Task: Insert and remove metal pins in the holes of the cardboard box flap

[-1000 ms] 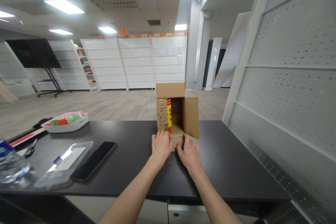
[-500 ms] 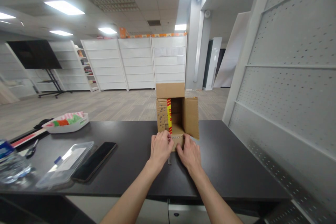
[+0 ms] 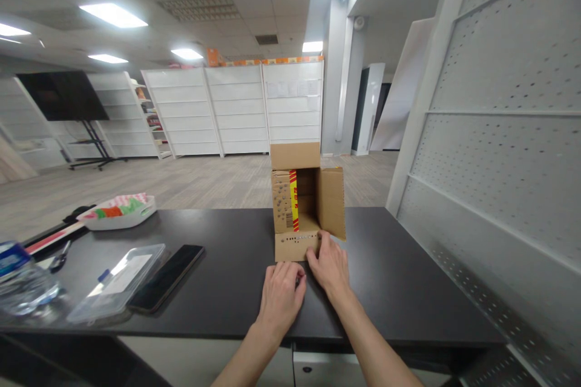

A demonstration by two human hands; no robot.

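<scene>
An open cardboard box (image 3: pixel 308 199) stands on the dark table with its opening facing me. Its front flap (image 3: pixel 290 249) lies folded out toward me and has a row of small holes along it. My right hand (image 3: pixel 330 260) pinches this flap near its right end, thumb and fingertips on the cardboard. Just in front of the flap, my left hand (image 3: pixel 282 290) is down at the tabletop with curled fingers. Something small and dark shows between its thumb and forefinger, too small to name. Yellow and red tape (image 3: pixel 294 201) runs down the box's left flap.
Left on the table (image 3: pixel 218 290) lie a black phone (image 3: pixel 167 277), a clear plastic case (image 3: pixel 118 281) and a water bottle (image 3: pixel 22 281). Farther back stands a white basket (image 3: pixel 118 217) with colourful contents. A perforated white panel (image 3: pixel 494 151) rises along the right side.
My left hand has come off the flap and moved down toward me onto the tabletop, over the spot where thin metal rods lay. My right hand stays on the flap.
</scene>
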